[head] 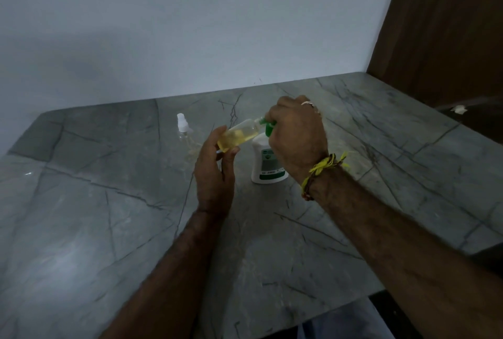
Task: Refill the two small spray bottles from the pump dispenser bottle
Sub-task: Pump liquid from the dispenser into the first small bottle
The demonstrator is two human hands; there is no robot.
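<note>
- My left hand (215, 172) holds one small spray bottle (238, 136) off the desk (109, 230), fingers and thumb curled round its lower body. The bottle is tilted, with its open neck pointing right and slightly up towards the pump nozzle, so I judge the tilt is there to line the mouth up with the spout.
- That bottle is clear and already holds yellowish liquid, pooled towards the low end. I'd put this one partly filled, not full.
- My right hand (296, 137) sits on top of the pump dispenser bottle (268, 164), fingers closed over the green pump head (268, 128). It reads to me as a pressing grip, with the palm above to push down. The hand hides most of the head, so I cannot see whether liquid is running.
- The dispenser stands upright on the desk, a white body with a green label, just right of my left hand. Leaving it standing lets the desk take the push.
- The second spray bottle (183, 132) stands upright on the desk, apart to the left, with its white spray cap on. It looks nearly empty, though I can't be sure through the clear plastic.
- The risk I see is the neck slipping off the spout and the liquid spilling onto the desk.
</note>
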